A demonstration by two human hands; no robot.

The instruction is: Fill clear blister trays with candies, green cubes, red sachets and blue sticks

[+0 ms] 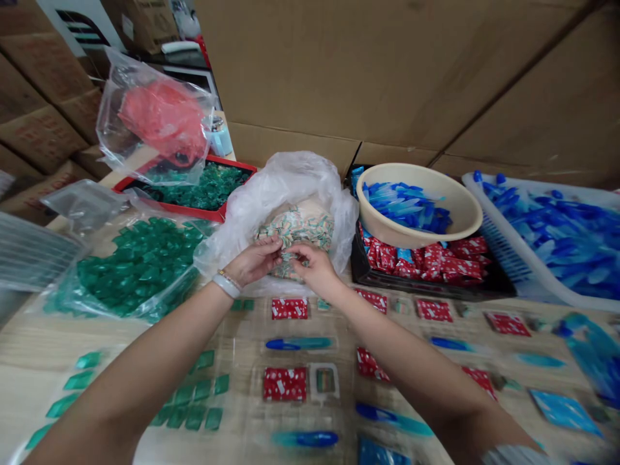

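A crumpled clear plastic bag [305, 171] stands open at the middle of the table, full of small pale pieces with green and orange stripes [310, 227]. Both hands are at its mouth, fingertips almost touching. My left hand [256, 261], with a pale band at the wrist, is closed in a pinch; what it holds is too small to make out. Thumb and fingers of my right hand [314, 266] pinch what looks like one of the striped pieces. Blur hides the detail between the fingertips.
Left are a bag of green pieces [140, 265] and a red tray [220, 213]. Right are a cream basin [465, 226], a black crate [387, 281] of red packets and a white basket [542, 271]. Rows of red packets [285, 384] and blue pieces [300, 343] lie in front.
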